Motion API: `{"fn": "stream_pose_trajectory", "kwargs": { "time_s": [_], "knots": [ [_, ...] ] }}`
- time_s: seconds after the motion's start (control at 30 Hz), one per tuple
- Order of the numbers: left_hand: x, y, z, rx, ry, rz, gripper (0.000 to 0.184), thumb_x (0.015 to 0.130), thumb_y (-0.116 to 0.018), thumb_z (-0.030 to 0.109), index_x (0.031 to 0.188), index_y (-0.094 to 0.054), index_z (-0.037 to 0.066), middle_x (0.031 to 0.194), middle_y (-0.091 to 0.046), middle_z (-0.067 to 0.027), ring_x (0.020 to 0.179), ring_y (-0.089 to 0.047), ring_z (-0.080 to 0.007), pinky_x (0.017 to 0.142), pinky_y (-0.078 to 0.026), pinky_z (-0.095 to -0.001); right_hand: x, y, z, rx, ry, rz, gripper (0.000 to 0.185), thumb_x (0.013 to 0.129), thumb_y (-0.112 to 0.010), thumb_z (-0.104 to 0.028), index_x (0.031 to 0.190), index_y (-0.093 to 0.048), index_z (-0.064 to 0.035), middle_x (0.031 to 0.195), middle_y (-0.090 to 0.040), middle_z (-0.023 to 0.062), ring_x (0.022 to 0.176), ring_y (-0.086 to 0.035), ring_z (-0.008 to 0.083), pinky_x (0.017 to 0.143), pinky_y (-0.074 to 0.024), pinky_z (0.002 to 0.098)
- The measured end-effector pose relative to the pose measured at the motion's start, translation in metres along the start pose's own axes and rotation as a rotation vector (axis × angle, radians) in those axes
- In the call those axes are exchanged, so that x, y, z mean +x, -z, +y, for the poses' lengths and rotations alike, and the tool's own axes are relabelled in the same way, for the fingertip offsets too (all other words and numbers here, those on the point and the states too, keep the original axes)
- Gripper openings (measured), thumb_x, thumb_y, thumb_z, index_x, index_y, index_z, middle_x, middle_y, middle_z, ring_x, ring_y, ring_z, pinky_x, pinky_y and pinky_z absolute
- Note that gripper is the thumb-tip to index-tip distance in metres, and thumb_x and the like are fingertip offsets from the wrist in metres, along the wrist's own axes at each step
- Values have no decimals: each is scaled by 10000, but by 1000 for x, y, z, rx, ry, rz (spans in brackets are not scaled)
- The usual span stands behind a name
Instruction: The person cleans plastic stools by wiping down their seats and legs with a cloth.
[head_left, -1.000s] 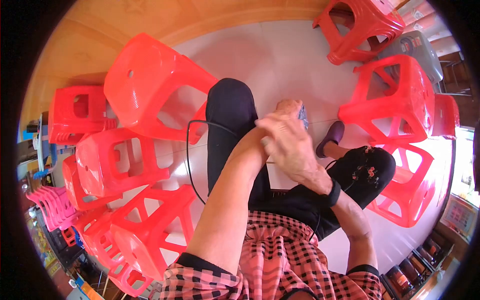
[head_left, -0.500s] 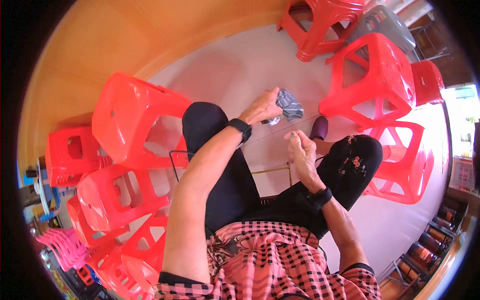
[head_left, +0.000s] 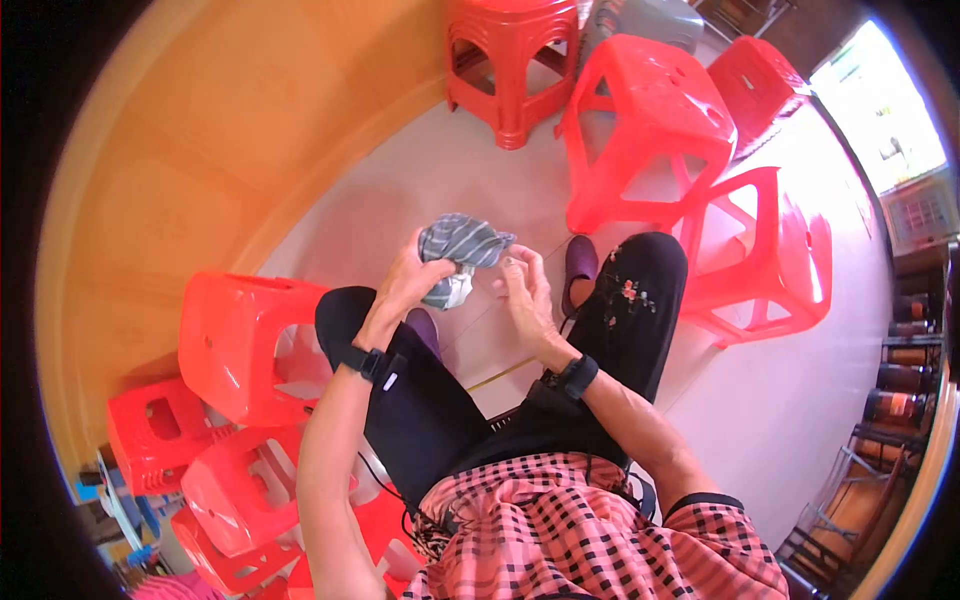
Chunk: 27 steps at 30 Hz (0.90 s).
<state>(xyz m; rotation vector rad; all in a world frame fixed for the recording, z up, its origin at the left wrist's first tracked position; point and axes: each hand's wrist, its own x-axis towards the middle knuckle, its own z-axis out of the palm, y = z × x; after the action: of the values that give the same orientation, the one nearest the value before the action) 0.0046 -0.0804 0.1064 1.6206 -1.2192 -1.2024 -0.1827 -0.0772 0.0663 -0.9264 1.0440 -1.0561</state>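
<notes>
A grey-and-white striped cloth (head_left: 462,240), bunched up with a pale white part showing underneath, is held above the floor in front of my knees. My left hand (head_left: 408,272) is wrapped round its left side, thumb across the near face. At the right end, where the cloth runs to a point, the bent fingers of my right hand (head_left: 528,298) close on its edge; the fingertips are partly hidden. Each wrist wears a dark band.
Red plastic stools stand on both sides, including one at left (head_left: 225,345), one at right (head_left: 650,130) and a stack at the back (head_left: 510,70). An orange wall (head_left: 220,130) rises at left. Dark bottle-like items fill a rack (head_left: 895,380) at far right.
My left hand has brought the cloth nearer and to the left. My right hand has moved up from beside my knee to the cloth's edge. The view has turned.
</notes>
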Motion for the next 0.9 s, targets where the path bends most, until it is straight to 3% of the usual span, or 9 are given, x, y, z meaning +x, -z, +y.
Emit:
{"fn": "stream_pose_trajectory", "kwargs": {
  "time_s": [0.07, 0.2, 0.27, 0.3, 0.53, 0.6, 0.67, 0.73, 0.9],
  "knots": [
    [-7, -6, 8, -6, 15, -21, 530, 726, -653, 121, 1219, -513, -10, 1024, -634, -91, 922, -602, -159, 829, -481, -296, -3, -1, -6, 18, -65, -44, 439, 971, -497, -348, 1320, -391, -103, 1205, -528, 105, 864, -567, 111, 658, -497, 265],
    [-18, -15, 14, -101, 50, -131, 506, 797, -658, 221, 1226, -509, -4, 1071, -605, -77, 971, -563, -147, 871, -449, -300, -13, -4, -23, 131, -105, -123, 536, 969, -496, -379, 1387, -329, -88, 1254, -494, 116, 1025, -537, 144, 788, -495, 300],
    [-17, -22, 19, -131, 73, -236, 564, 830, -684, 312, 1252, -488, -6, 1093, -597, -98, 1014, -553, -165, 900, -446, -306, -14, -2, -24, -9, 80, -74, 581, 964, -504, -400, 1390, -320, -51, 1258, -489, 110, 1081, -503, 152, 880, -452, 304],
    [-18, -25, 22, -61, 28, -247, 595, 853, -662, 407, 1251, -493, -2, 1091, -596, -97, 1015, -543, -158, 893, -439, -306, -15, -1, -27, -2, 83, -71, 581, 964, -504, -400, 1390, -320, -51, 1258, -489, 110, 1081, -503, 152, 880, -452, 304],
    [-12, -26, 29, 14, -109, -197, 499, 922, -582, 378, 1244, -506, 5, 1080, -599, -88, 965, -549, -130, 809, -454, -292, -4, 6, -27, 185, -128, -42, 519, 983, -411, -459, 1325, -409, -69, 1177, -549, 75, 1082, -535, 160, 887, -471, 313],
    [-11, -23, 25, -19, -106, -142, 466, 938, -563, 353, 1245, -508, 8, 1062, -604, -88, 889, -565, -116, 741, -466, -261, -4, 3, -28, 590, -192, -170, 534, 976, -392, -494, 1316, -426, -84, 1188, -558, 64, 1075, -561, 164, 868, -508, 347],
    [-5, -22, 13, -104, -146, -135, 544, 908, -597, 400, 1256, -488, -4, 1027, -609, -87, 826, -570, -102, 690, -465, -236, 0, 5, -24, 635, -226, -227, 530, 974, -382, -505, 1305, -441, -95, 1193, -566, 54, 1066, -580, 171, 893, -512, 373],
    [-6, -21, 12, -168, -16, -100, 486, 901, -622, 337, 1232, -497, 3, 997, -573, -18, 921, -522, -89, 815, -421, -246, 0, 5, -23, 755, -261, -313, 490, 965, -449, -465, 1295, -450, -103, 1180, -573, 37, 1047, -581, 150, 891, -504, 362],
    [-2, -20, 4, -343, 136, -264, 553, 843, -679, 351, 1236, -486, 12, 1001, -559, -35, 900, -531, -109, 750, -445, -249, -2, 9, -28, 509, -237, -226, 411, 927, -563, -344, 1249, -482, -102, 1124, -581, 31, 1020, -576, 156, 893, -486, 359]
  ]
}}
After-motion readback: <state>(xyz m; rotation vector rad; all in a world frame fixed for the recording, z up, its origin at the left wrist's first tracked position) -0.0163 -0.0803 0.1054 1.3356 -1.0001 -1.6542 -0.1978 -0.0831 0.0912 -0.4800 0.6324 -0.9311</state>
